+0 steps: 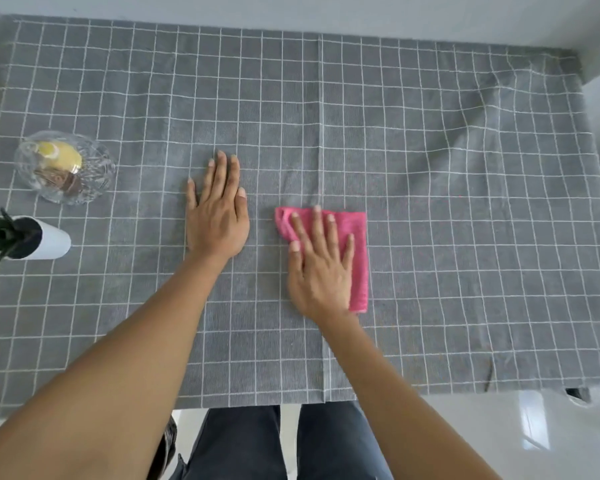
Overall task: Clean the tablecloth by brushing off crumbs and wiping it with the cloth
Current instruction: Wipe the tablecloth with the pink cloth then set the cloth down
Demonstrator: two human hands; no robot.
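Note:
A grey tablecloth with a white grid pattern covers the whole table. A folded pink cloth lies on it near the middle. My right hand presses flat on the pink cloth with straight, spread fingers, covering its left part. My left hand rests flat on the bare tablecloth a little to the left of the pink cloth, fingers straight and pointing away from me. I cannot make out any crumbs on the fabric.
A clear glass bowl holding a yellow fruit and other small items stands at the left. A white pot with a green plant stands at the left edge. The tablecloth is wrinkled at the far right. My legs show below the table's near edge.

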